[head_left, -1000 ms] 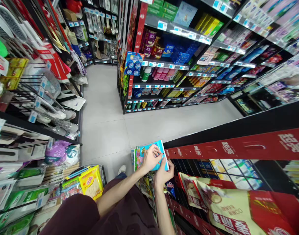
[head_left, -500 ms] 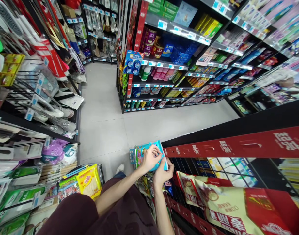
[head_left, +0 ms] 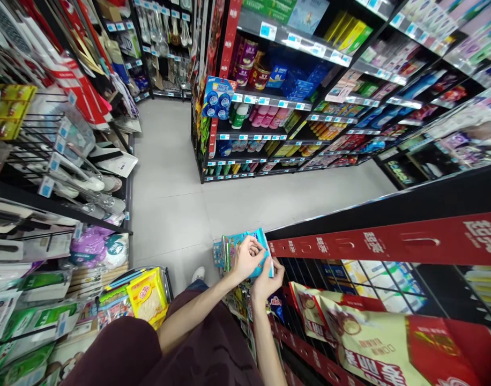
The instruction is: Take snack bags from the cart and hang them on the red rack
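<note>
My left hand (head_left: 246, 258) and my right hand (head_left: 266, 281) are both closed on a flat light-blue packet (head_left: 262, 244) with cartoon print, at the end of a black wire rack (head_left: 310, 279). The left hand's fingers curl over the packet's front and the right hand grips its lower right edge from below. More colourful packets (head_left: 220, 253) hang just behind it on the same rack end.
A red cardboard header (head_left: 390, 242) runs along the rack to the right, with large red-and-cream bags (head_left: 374, 338) below. Stocked shelves stand across the grey floor aisle (head_left: 177, 203) and on the left. Yellow packets (head_left: 149, 296) lie in a wire basket by my knee.
Both hands keep hold of the light-blue packet and have shifted only slightly. The view has tipped a little.
</note>
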